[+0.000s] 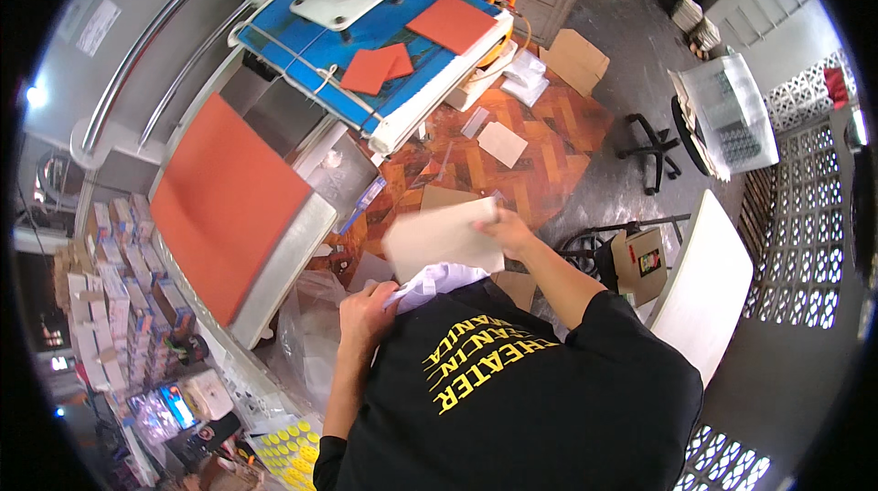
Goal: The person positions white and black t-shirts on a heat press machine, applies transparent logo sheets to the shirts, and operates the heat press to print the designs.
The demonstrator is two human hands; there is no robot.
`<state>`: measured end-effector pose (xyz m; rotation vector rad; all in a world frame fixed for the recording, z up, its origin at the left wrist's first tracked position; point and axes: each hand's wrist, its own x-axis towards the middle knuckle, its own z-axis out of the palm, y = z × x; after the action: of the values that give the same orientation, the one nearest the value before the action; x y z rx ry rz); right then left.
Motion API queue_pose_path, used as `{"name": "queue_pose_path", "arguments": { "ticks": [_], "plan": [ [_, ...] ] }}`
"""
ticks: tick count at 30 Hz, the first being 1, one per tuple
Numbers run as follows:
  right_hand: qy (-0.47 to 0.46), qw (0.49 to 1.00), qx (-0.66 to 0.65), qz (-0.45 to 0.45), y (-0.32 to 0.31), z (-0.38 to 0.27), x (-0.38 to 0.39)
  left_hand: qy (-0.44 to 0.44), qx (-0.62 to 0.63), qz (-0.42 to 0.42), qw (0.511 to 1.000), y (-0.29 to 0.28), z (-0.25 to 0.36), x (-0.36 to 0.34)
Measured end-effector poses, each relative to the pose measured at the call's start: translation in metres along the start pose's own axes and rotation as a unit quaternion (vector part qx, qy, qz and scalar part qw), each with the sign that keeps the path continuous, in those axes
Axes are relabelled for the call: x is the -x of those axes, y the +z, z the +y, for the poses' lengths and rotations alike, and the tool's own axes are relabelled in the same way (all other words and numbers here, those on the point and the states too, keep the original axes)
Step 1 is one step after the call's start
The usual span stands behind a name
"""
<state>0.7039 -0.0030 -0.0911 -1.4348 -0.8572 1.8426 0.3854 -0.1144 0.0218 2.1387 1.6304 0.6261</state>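
My right hand [509,233] grips the corner of a pale beige board [444,233], which is slightly blurred. My left hand [368,310] is closed on the edge of a white-lavender cloth [437,281]. That cloth is bunched at the front of my black shirt [549,381], just under the board. To the left of my hands, a large orange-red sheet [229,198] covers a grey-edged platen. Beyond the board lies a wooden-patterned floor [549,153] with a flat beige piece [502,144] on it.
A machine with a blue table [306,57] stands ahead, bearing orange-red pads [452,23]. Stacked small boxes [128,244] fill the left side. A white board [704,285], an open carton [638,264] and an office chair [700,125] are on the right. Clear plastic [309,331] hangs near my left forearm.
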Motion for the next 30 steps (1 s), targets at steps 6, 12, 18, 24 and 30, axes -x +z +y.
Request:
{"name": "queue_pose_path", "arguments": {
  "ticks": [6,12,18,24,30],
  "plan": [
    [0.268,0.953,0.140,0.032,-0.046,0.064,-0.013,-0.028,0.069,-0.053,0.996,0.007,-0.003,-0.014],
    [-0.208,0.820,0.485,-0.221,0.106,0.050,-0.008,-0.138,0.227,-0.022,0.964,-0.032,0.001,-0.006],
    [-0.192,0.795,0.473,-0.327,0.191,-0.056,-0.013,-0.265,0.086,0.059,0.959,-0.133,-0.053,0.063],
    [-0.223,0.743,0.525,-0.352,0.233,-0.119,-0.020,-0.269,0.176,0.117,0.940,-0.176,-0.110,0.136],
    [-0.126,0.832,0.448,-0.302,0.247,-0.170,-0.028,-0.262,0.241,0.142,0.923,-0.227,-0.149,0.160]
  ]
}}
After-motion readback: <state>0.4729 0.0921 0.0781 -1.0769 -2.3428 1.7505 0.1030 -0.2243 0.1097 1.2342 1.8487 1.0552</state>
